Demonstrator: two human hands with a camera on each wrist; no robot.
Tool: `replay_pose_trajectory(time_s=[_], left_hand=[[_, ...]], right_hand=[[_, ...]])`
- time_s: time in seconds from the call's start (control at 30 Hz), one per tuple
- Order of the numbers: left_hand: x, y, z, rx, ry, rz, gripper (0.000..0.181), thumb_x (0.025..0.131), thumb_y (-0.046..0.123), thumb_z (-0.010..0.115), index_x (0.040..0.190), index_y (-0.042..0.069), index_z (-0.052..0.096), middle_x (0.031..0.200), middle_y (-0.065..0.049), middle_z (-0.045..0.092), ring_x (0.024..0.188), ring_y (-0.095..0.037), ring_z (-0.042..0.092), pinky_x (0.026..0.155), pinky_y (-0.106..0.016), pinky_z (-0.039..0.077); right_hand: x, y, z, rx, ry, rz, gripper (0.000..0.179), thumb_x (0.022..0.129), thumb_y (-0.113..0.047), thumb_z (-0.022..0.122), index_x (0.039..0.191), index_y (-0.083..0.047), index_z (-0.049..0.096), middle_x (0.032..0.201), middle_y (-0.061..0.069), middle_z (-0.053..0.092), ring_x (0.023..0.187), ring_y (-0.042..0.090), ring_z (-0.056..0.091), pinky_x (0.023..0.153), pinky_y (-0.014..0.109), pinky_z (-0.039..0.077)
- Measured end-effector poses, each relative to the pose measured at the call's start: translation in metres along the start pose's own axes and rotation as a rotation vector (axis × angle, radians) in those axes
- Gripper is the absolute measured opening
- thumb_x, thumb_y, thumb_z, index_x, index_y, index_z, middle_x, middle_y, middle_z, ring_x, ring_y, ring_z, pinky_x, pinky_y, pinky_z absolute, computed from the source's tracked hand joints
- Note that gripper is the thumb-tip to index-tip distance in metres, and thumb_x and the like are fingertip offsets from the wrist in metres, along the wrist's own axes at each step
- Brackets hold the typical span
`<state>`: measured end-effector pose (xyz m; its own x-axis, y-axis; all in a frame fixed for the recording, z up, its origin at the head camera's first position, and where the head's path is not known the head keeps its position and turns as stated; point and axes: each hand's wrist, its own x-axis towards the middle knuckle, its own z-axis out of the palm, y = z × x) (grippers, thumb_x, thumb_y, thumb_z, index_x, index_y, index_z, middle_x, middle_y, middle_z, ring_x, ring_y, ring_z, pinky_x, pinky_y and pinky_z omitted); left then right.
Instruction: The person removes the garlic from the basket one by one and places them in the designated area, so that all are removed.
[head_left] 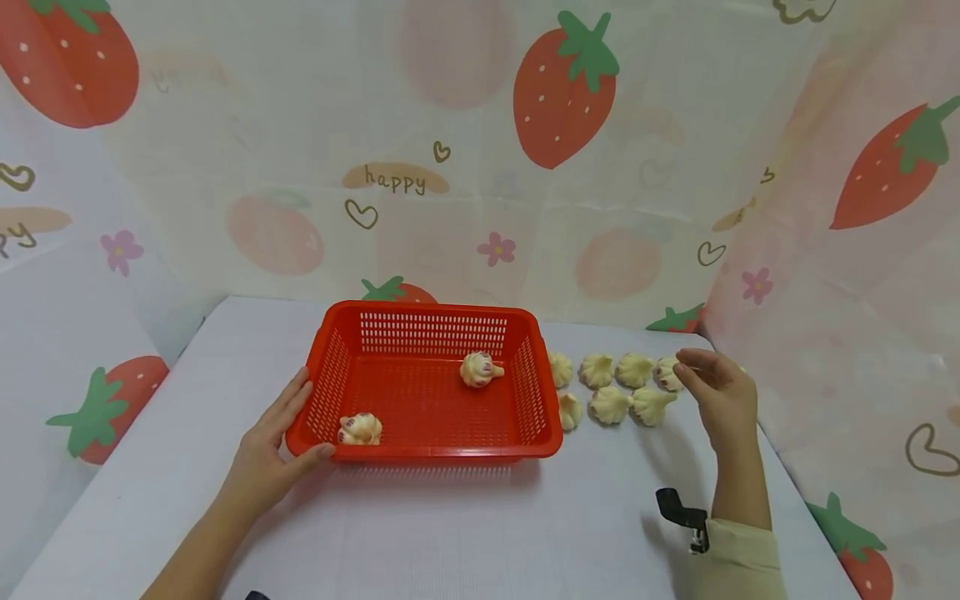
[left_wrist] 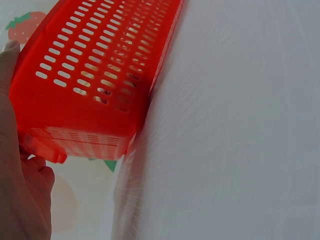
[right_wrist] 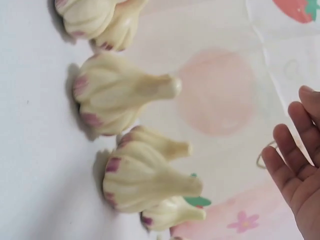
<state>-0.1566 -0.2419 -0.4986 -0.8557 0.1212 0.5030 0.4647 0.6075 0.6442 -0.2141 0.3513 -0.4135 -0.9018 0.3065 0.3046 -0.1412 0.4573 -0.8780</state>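
A red plastic basket point(head_left: 427, 452) with slotted walls stands on the white table. My left hand point(head_left: 258, 467) grips its left end, thumb along the front rim and fingers at the side wall; the left wrist view shows fingertips point(left_wrist: 42, 172) curled under the rim. Inside lie two garlic bulbs, one at the right point(head_left: 477, 370) and one in the front left corner point(head_left: 361, 429). To the right, my right hand point(head_left: 723, 400) hovers by the far end of two rows of garlic bulbs point(head_left: 609, 405). Nothing lies between its loosely bent fingers point(right_wrist: 285, 160); the bulb point(right_wrist: 122, 95) nearby stands free.
The white tablecloth point(head_left: 420, 533) covers the table. Strawberry-printed cloth point(head_left: 465, 233) hangs behind and at both sides. Several garlic bulbs stand close together right of the basket, two of them point(head_left: 561, 369) partly hidden by its wall. A black wrist camera point(head_left: 681, 510) sits on my right wrist.
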Motion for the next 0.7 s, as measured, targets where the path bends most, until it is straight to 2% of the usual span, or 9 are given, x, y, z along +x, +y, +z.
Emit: replay_pose_trajectory(time_s=[0.1, 0.2, 0.27, 0.33, 0.4, 0.5, 0.6, 0.7], left_hand=[[0.0, -0.001, 0.001, -0.003, -0.002, 0.006, 0.095, 0.078, 0.019, 0.09, 0.158, 0.011, 0.039, 0.167, -0.005, 0.034, 0.153, 0.001, 0.023, 0.108, 0.0, 0.022], [0.0, -0.002, 0.002, -0.007, -0.01, -0.001, 0.096, 0.079, 0.02, 0.09, 0.159, 0.012, 0.038, 0.167, -0.003, 0.033, 0.153, 0.0, 0.023, 0.107, 0.0, 0.022], [0.0, -0.001, 0.003, -0.006, -0.013, -0.002, 0.096, 0.079, 0.021, 0.09, 0.159, 0.012, 0.038, 0.167, -0.003, 0.033, 0.153, -0.001, 0.024, 0.107, 0.0, 0.022], [0.0, -0.001, 0.003, -0.005, -0.011, -0.004, 0.096, 0.078, 0.021, 0.09, 0.159, 0.012, 0.038, 0.167, -0.003, 0.033, 0.153, -0.001, 0.024, 0.107, 0.001, 0.023], [0.0, 0.0, 0.003, -0.005, -0.009, -0.005, 0.096, 0.078, 0.021, 0.09, 0.159, 0.012, 0.039, 0.167, -0.003, 0.033, 0.153, -0.001, 0.024, 0.107, 0.001, 0.023], [0.0, -0.001, 0.003, -0.006, -0.01, -0.007, 0.096, 0.078, 0.02, 0.09, 0.159, 0.012, 0.039, 0.167, -0.003, 0.033, 0.153, 0.0, 0.024, 0.107, 0.001, 0.023], [0.0, -0.001, 0.002, -0.008, -0.008, -0.005, 0.096, 0.078, 0.019, 0.09, 0.158, 0.011, 0.039, 0.167, -0.004, 0.033, 0.153, 0.0, 0.024, 0.107, 0.0, 0.023], [0.0, -0.002, 0.001, -0.006, 0.0, -0.002, 0.095, 0.078, 0.019, 0.09, 0.158, 0.01, 0.04, 0.167, -0.004, 0.034, 0.153, -0.001, 0.024, 0.108, 0.0, 0.023]], right_hand=[[-0.003, -0.009, 0.005, 0.041, 0.01, -0.055, 0.035, 0.091, -0.014, 0.079, 0.121, 0.002, 0.071, 0.104, -0.012, 0.074, 0.095, 0.0, 0.069, 0.082, 0.01, 0.053], [-0.008, -0.02, 0.011, 0.052, -0.016, -0.113, 0.033, 0.091, -0.013, 0.079, 0.12, 0.002, 0.071, 0.106, -0.009, 0.074, 0.096, 0.001, 0.069, 0.082, 0.011, 0.054], [-0.013, -0.028, 0.017, 0.052, -0.047, -0.138, 0.032, 0.092, -0.014, 0.078, 0.12, 0.001, 0.071, 0.109, -0.005, 0.074, 0.098, 0.003, 0.068, 0.088, 0.013, 0.052], [-0.017, -0.038, 0.025, 0.058, -0.088, -0.149, 0.032, 0.093, -0.016, 0.078, 0.12, 0.0, 0.071, 0.113, -0.002, 0.073, 0.1, 0.004, 0.067, 0.096, 0.019, 0.05], [-0.021, -0.047, 0.032, 0.06, -0.13, -0.16, 0.032, 0.093, -0.017, 0.077, 0.12, -0.002, 0.071, 0.117, 0.002, 0.072, 0.103, 0.006, 0.066, 0.106, 0.031, 0.046], [-0.025, -0.06, 0.045, 0.085, -0.183, -0.184, 0.03, 0.093, -0.016, 0.077, 0.119, -0.003, 0.071, 0.12, 0.009, 0.071, 0.105, 0.008, 0.065, 0.108, 0.046, 0.045], [-0.027, -0.071, 0.058, 0.081, -0.228, -0.237, 0.028, 0.093, -0.013, 0.077, 0.118, -0.003, 0.071, 0.12, 0.012, 0.07, 0.107, 0.008, 0.065, 0.108, 0.042, 0.047], [-0.028, -0.081, 0.073, 0.085, -0.27, -0.286, 0.026, 0.093, -0.011, 0.077, 0.117, -0.004, 0.072, 0.119, 0.011, 0.071, 0.108, 0.009, 0.064, 0.104, 0.029, 0.049]])
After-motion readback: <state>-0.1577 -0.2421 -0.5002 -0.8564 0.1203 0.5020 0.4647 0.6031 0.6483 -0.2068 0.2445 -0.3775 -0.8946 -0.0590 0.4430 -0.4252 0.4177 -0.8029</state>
